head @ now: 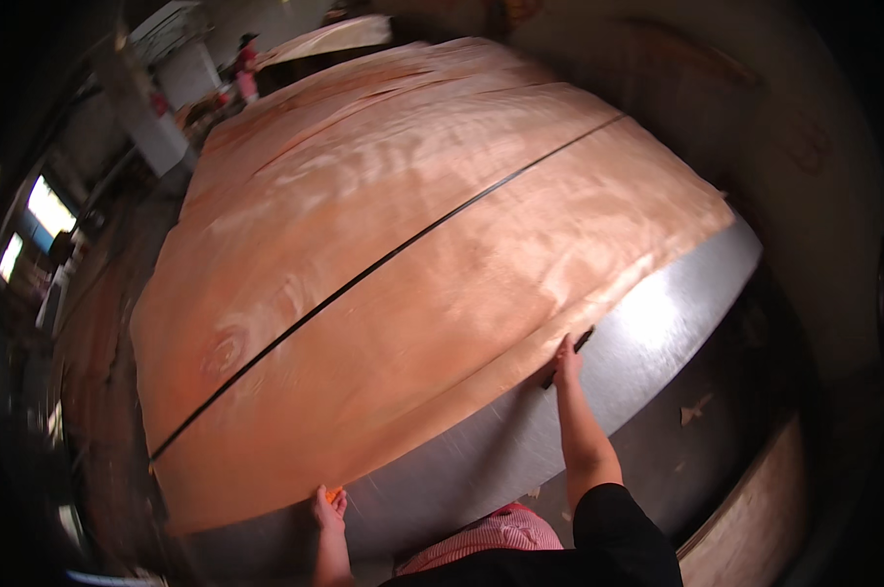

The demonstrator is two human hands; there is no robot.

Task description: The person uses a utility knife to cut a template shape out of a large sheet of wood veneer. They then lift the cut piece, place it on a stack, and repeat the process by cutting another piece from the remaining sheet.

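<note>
A large sheet of thin wood veneer (412,323) lies on a metal-topped table (486,440), its near edge short of the table's rim. A long thin black strip (390,255) runs across the sheet. My left hand (330,508) is at the veneer's near edge, fingers closed around a small orange object (333,494). Farther right, my right hand (568,359) grips a dark, narrow tool (583,339) beside the veneer's edge; what kind of tool it is I cannot tell.
More veneer sheets (339,110) with uneven edges lie towards the far side. A person in red (246,70) stands beyond them, near a pale sheet (332,38). A pillar (148,132) rises at the upper left. At the lower right is a board (750,506), with scraps (695,411) on the floor.
</note>
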